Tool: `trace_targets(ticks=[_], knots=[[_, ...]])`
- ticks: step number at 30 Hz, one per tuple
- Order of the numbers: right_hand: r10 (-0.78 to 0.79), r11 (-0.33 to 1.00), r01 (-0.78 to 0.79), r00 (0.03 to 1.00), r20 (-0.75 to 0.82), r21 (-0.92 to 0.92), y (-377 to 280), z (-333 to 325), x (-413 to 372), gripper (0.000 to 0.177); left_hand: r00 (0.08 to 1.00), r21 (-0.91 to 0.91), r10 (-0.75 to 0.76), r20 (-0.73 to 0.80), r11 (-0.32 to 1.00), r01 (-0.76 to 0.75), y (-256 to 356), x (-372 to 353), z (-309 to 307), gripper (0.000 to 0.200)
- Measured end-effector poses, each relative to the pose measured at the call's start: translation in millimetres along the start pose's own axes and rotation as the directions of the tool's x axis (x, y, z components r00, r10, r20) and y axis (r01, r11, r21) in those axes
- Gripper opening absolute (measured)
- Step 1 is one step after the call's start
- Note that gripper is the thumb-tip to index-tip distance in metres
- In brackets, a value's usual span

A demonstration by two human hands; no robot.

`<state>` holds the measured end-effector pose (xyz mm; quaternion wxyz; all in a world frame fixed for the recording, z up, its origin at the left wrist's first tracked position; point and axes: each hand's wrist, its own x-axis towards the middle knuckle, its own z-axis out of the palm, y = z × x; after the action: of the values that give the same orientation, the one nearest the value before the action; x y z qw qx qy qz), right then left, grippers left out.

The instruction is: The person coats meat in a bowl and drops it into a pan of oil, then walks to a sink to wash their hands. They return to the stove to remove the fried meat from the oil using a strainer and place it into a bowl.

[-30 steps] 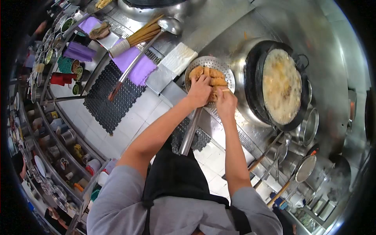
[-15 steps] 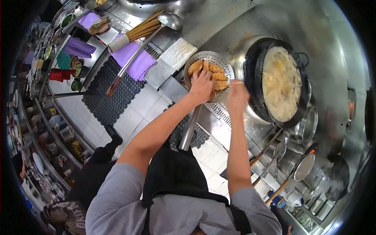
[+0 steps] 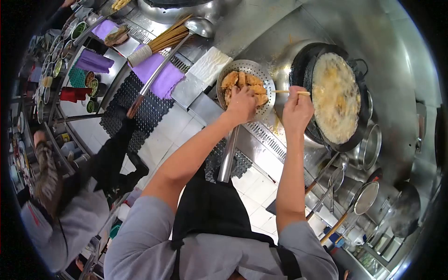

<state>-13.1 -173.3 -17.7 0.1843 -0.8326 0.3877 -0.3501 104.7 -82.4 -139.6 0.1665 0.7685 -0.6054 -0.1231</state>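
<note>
A perforated metal strainer holds several golden-brown fried pieces. My left hand reaches into it from below, its fingers bent down onto the lower pieces; the fingertips are partly hidden. To the right, between strainer and wok, my right hand is closed around a thin wooden skewer. The skewer lies roughly level, one end pointing back to the strainer. Beyond that hand, a black wok contains foaming oil. The strainer's metal handle points toward my apron.
A long-handled ladle rests across a purple cloth beside a bamboo brush. A folded white cloth borders the strainer. More strainers stand at lower right. Another person is at lower left.
My right hand has moved right, away from the strainer, and the skewer now shows clearly in it. My left hand stays on the fried pieces. The other person has come further into view.
</note>
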Motion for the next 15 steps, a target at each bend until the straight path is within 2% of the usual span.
trace_targets(ticks=[2, 4, 5, 7, 8, 9, 10, 12, 13, 15], knots=[[-0.082, 0.996, 0.085, 0.99, -0.116, 0.021, 8.7, 17.9, 1.3, 0.019, 0.989, -0.114, -0.082, -0.122, 0.991, 0.068, -7.4, 4.2, -7.3, 0.022], [-0.19, 0.982, 0.19, 0.982, 0.005, 0.013, 36.7, 62.7, -13.1, 0.02, 0.967, -0.158, -0.161, -0.197, 0.979, 0.131, -12.0, 5.9, -15.5, 0.022], [-0.056, 0.998, 0.059, 0.992, 0.113, -0.019, 53.2, 89.9, -27.2, 0.013, 0.988, -0.08, -0.07, -0.138, 0.995, 0.059, -10.5, 3.2, -11.1, 0.023], [0.077, 0.992, -0.093, 0.981, 0.179, 0.085, 41.2, 72.5, -16.7, 0.014, 0.995, 0.073, 0.102, -0.017, 0.992, -0.101, -14.2, 7.9, -5.1, 0.024], [0.145, 0.976, -0.178, 0.962, 0.23, 0.127, 32.6, 57.8, -12.2, 0.014, 0.995, 0.047, 0.101, 0.007, 0.994, -0.102, -16.2, 4.2, -2.4, 0.025], [0.056, 0.995, -0.067, 0.987, 0.153, 0.069, 27.4, 43.6, -5.5, 0.015, 0.994, 0.017, 0.104, 0.031, 0.994, -0.105, -15.6, 1.4, -1.4, 0.026], [0.125, 0.985, -0.136, 0.987, 0.102, 0.106, 20.5, 35.0, -1.5, 0.016, 0.993, -0.003, 0.114, 0.041, 0.994, -0.114, -17.6, 5.6, -5.5, 0.026], [0.271, 0.937, -0.294, 0.953, 0.135, 0.191, 1.6, 20.4, 0.7, 0.016, 0.997, -0.049, 0.061, -0.038, 0.997, -0.062, -16.0, -6.5, -14.2, 0.026], [0.141, 0.98, -0.155, 0.984, 0.11, 0.128, 13.1, 36.7, -5.7, 0.016, 0.996, -0.064, 0.034, -0.08, 0.997, -0.039, -17.9, -8.7, -19.7, 0.026], [-0.084, 0.996, 0.081, 0.992, 0.089, 0.035, 28.2, 83.8, -24.6, 0.022, 0.997, 0.019, 0.069, 0.043, 0.997, -0.07, -16.8, -15.3, -16.8, 0.027]])
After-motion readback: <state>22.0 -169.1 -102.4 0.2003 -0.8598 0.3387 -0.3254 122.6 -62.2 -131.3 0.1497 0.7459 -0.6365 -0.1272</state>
